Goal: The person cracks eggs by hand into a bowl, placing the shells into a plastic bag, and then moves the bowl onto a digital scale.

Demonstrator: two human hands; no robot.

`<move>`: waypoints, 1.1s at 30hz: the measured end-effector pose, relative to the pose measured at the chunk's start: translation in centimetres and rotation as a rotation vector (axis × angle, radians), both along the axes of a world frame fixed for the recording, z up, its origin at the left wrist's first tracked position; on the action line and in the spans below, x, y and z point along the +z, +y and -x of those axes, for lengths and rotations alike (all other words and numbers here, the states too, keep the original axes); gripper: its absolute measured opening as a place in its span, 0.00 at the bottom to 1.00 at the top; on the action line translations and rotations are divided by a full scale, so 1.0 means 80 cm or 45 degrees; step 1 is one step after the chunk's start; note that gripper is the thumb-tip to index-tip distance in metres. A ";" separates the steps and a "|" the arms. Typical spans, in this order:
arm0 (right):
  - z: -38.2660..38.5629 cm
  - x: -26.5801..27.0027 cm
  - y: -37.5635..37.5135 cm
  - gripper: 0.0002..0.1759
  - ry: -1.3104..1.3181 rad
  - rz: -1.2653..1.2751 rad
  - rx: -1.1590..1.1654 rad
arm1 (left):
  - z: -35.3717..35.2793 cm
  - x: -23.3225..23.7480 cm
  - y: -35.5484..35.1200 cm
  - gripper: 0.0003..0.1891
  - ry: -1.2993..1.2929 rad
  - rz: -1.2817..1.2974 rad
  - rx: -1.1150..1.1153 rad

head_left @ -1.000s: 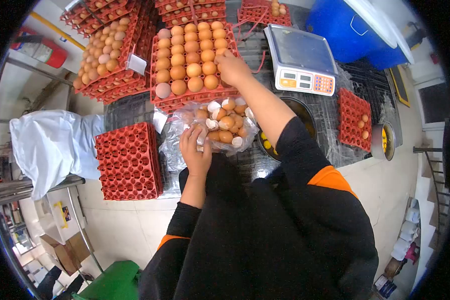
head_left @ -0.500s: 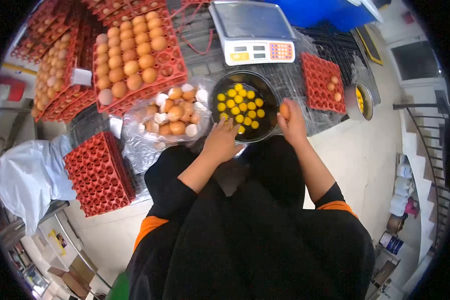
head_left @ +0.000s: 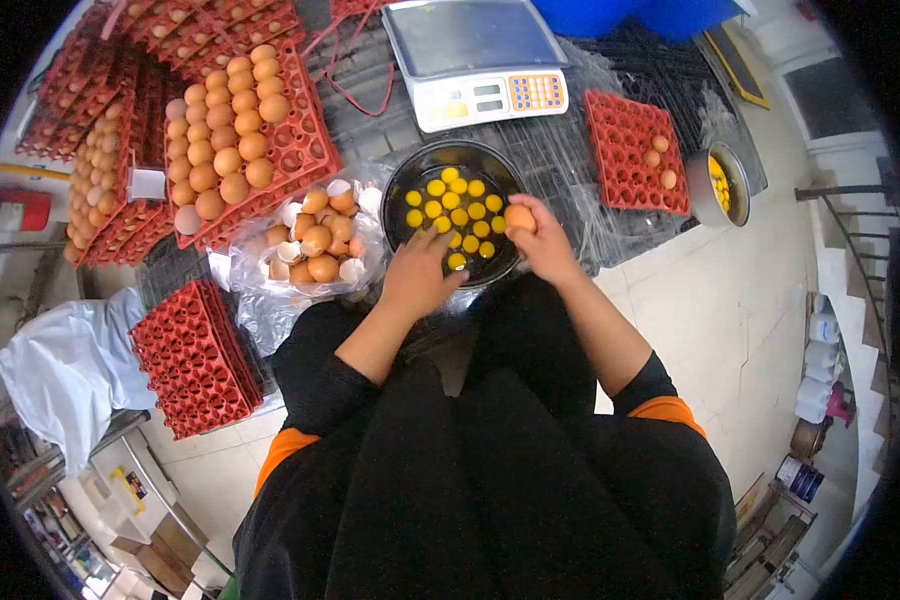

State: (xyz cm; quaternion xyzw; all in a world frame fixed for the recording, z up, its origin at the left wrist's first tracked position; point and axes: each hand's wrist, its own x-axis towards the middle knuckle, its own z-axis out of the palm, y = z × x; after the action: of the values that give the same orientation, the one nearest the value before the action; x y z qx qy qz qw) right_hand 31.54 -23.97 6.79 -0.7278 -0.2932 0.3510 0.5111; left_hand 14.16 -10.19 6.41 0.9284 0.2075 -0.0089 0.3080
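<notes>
A dark round bowl (head_left: 394, 182) holds many whole yolks in clear egg white. My right hand (head_left: 548, 248) grips a brown egg (head_left: 518, 217) in its fingertips at the bowl's right rim; the shell looks whole. At the near left rim, my left hand (head_left: 418, 275) has its fingers spread and reaching over the bowl, with nothing visible in them. Left of the bowl, a clear plastic bag (head_left: 255, 262) is heaped with broken eggshells (head_left: 317, 240).
A red tray stack (head_left: 305, 150) with brown eggs stands at left, empty red trays (head_left: 195, 360) nearer. A scale (head_left: 485, 95) sits behind the bowl. Rightward are a red tray (head_left: 620, 150) with a few eggs and a metal bowl (head_left: 732, 170) with yolks at the table edge.
The egg in my right hand has come slightly left, to the bowl's rim. My left hand stays at the near left rim. The whole view has shifted a little.
</notes>
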 end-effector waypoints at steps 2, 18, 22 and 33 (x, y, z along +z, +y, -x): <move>0.006 0.010 0.020 0.21 0.798 -0.069 -0.138 | -0.020 0.022 0.009 0.34 -0.316 0.189 -0.016; -0.001 -0.029 0.054 0.18 1.256 -0.105 0.037 | -0.067 -0.008 0.055 0.22 -0.476 0.321 -0.115; -0.005 -0.045 0.056 0.16 1.302 -0.060 0.034 | -0.074 -0.012 0.056 0.21 -0.252 0.425 -0.055; 0.000 -0.084 0.064 0.13 1.348 -0.084 -0.079 | -0.085 -0.045 0.040 0.18 -0.332 0.177 0.011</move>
State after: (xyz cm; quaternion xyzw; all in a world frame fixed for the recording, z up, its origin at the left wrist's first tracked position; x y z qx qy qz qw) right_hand 31.54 -18.82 0.11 -0.4428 0.0156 0.6456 0.6220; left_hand 20.96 -6.97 2.82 0.8972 0.1688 0.0988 0.3960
